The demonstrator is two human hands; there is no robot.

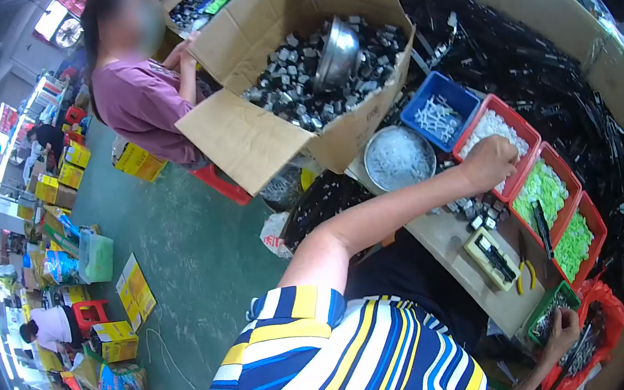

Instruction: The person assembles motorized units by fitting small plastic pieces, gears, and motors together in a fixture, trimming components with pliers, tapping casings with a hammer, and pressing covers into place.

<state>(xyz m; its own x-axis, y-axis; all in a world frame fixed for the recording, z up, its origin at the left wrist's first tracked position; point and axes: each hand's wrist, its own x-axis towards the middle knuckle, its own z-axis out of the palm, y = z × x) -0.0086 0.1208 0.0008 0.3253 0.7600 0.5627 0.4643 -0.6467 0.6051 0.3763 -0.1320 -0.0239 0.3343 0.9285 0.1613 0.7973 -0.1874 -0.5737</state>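
Observation:
My left hand (491, 163) is over the red bin of small white pieces (498, 133), with its fingers curled down and their tips hidden. At the lower right, my right hand (563, 333) is at the edge of a green basket (548, 312) holding small metal parts, its fingers drawn together; anything between them is too small to make out. On the board between my hands lies a cream fixture (489, 257) with a black part in it. Pliers with yellow handles (525, 276) lie beside it. A black part (541, 225) rests across the red bins of green pieces (542, 194).
A blue bin of white parts (441, 113) and a metal bowl (399, 158) stand near my left hand. Beyond is a large open carton (247, 43) with a steel bowl (337, 51) inside. A red bag (603, 315) sits at right. A person in purple (140, 99) works at upper left.

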